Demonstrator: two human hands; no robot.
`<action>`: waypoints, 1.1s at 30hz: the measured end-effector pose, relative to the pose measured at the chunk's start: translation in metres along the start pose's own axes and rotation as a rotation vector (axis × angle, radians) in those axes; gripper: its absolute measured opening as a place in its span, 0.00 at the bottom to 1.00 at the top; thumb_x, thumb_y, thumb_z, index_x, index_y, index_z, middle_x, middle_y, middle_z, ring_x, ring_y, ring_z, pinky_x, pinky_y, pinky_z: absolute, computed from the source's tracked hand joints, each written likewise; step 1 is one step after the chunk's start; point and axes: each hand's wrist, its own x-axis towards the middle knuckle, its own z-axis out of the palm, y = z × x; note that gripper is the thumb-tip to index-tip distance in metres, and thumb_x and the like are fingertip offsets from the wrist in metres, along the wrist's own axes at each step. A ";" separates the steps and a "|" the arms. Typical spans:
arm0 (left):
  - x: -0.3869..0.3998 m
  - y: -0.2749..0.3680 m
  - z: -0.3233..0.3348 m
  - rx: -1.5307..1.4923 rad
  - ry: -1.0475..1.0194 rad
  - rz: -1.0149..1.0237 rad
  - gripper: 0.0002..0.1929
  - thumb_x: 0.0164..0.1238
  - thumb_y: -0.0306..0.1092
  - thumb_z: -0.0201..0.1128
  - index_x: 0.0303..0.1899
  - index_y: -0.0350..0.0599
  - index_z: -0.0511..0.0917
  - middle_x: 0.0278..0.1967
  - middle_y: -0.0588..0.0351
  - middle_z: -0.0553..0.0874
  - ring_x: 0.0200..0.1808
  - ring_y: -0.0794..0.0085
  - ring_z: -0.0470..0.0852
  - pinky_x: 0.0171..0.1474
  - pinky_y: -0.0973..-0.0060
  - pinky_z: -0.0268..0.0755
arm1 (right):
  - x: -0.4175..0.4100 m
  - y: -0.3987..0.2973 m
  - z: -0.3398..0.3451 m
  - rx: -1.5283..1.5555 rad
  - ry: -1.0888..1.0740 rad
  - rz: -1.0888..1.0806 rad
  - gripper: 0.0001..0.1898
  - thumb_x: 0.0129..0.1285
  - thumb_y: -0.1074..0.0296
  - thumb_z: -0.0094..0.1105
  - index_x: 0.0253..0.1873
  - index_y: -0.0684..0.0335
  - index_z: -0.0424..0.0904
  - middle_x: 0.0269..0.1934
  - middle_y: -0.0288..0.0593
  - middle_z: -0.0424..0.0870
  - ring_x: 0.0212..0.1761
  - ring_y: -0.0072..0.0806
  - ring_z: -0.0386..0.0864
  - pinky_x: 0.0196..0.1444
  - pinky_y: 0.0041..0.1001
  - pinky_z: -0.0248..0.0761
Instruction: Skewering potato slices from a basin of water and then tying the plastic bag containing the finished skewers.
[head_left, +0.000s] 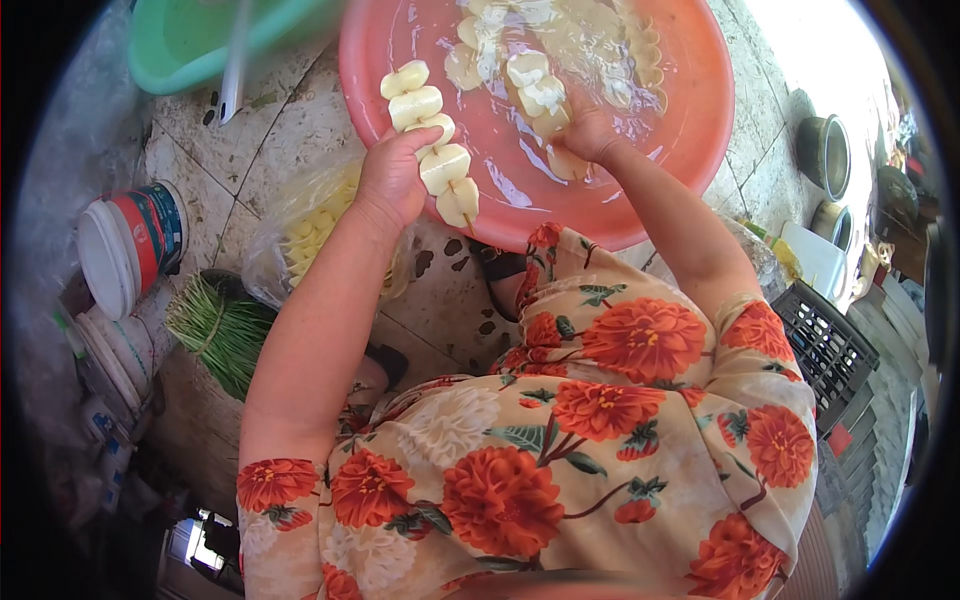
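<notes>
My left hand (395, 174) grips a skewer of pale, peeled slices (445, 166), perhaps potato, over the near left rim of a pink plastic basin (709, 161). Several slices are threaded along its thin stick, whose tip pokes out at the lower end. Inside the basin, my right hand (589, 129) holds a second skewer of slices (541, 94), partly under water. Its fingers are partly hidden by the slices and the glare. More skewered slices (641, 56) lie in the water at the far side.
A clear plastic bag of skewered slices (304, 238) stands left of my knees, beside a tied bundle of green stalks (225, 330). Farther left are a white-lidded bucket (135, 240) and a green basin (180, 64). Metal pots (823, 157) and a black crate (825, 345) are at right.
</notes>
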 end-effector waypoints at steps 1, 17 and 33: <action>0.001 0.000 -0.002 -0.002 0.005 0.004 0.17 0.64 0.26 0.57 0.55 0.42 0.69 0.46 0.51 0.79 0.48 0.62 0.80 0.50 0.62 0.77 | 0.000 -0.001 0.000 -0.001 -0.003 -0.006 0.46 0.48 0.67 0.70 0.72 0.51 0.52 0.55 0.53 0.78 0.56 0.44 0.77 0.58 0.35 0.71; 0.008 -0.004 0.028 -0.153 -0.305 0.148 0.29 0.65 0.45 0.61 0.64 0.45 0.65 0.60 0.54 0.74 0.61 0.64 0.73 0.64 0.65 0.66 | -0.058 -0.109 -0.030 0.907 -0.237 -0.206 0.43 0.49 0.72 0.71 0.70 0.58 0.55 0.53 0.47 0.78 0.53 0.35 0.78 0.56 0.34 0.72; -0.004 0.003 0.032 -0.333 -0.265 0.186 0.22 0.73 0.46 0.45 0.62 0.45 0.66 0.58 0.53 0.75 0.60 0.63 0.74 0.65 0.63 0.65 | -0.078 -0.157 -0.049 0.033 -0.101 -0.244 0.45 0.54 0.66 0.63 0.73 0.59 0.45 0.59 0.58 0.72 0.59 0.48 0.74 0.61 0.37 0.68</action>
